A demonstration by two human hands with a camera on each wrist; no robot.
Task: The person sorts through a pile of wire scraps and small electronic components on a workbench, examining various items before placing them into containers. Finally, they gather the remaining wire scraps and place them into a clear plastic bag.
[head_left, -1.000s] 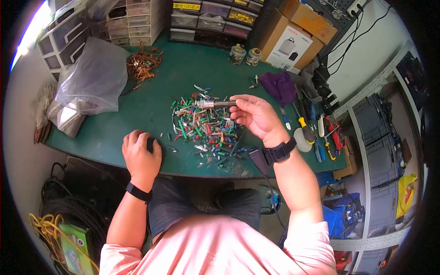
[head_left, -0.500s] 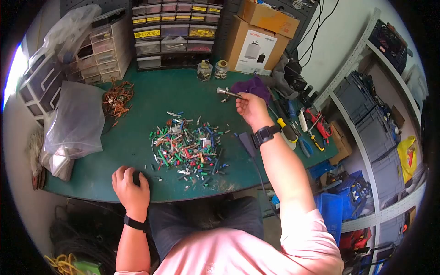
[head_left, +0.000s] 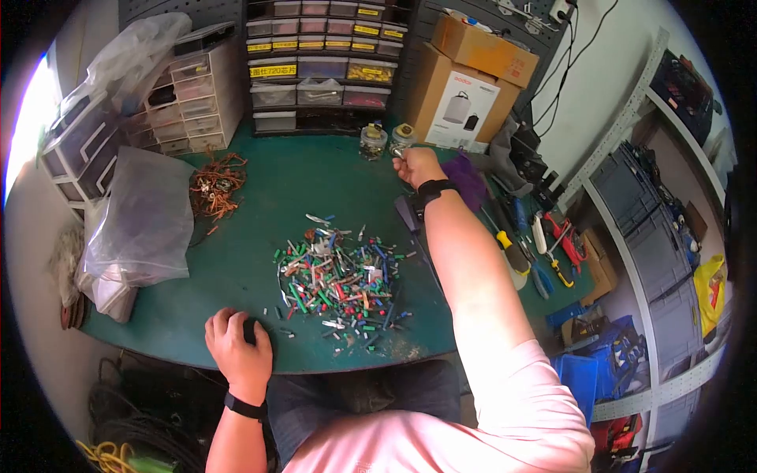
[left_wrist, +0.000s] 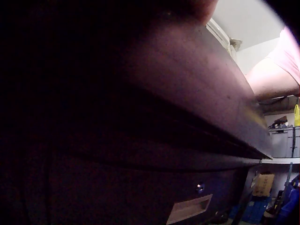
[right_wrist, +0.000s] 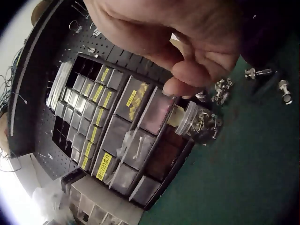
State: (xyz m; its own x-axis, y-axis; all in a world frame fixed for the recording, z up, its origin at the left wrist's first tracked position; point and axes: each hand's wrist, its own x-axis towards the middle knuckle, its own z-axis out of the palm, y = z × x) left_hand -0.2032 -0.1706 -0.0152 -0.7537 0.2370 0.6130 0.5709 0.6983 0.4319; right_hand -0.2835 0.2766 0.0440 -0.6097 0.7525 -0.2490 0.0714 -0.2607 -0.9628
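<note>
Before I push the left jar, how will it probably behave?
The left jar holds many small metal-looking parts, so it may feel heavy for its size. It stands upright, so a gentle low push would probably slide it. Being round, it could roll if tipped.

"Godox" on a cardboard box (head_left: pixel 430 96); "720芯片" on a yellow label (head_left: pixel 273 72).
The brand stands in red on the box's white panel (head_left: pixel 465 118); the label sits on the drawer cabinet (head_left: pixel 322 69), its first characters unclear, smaller labels illegible.
</note>
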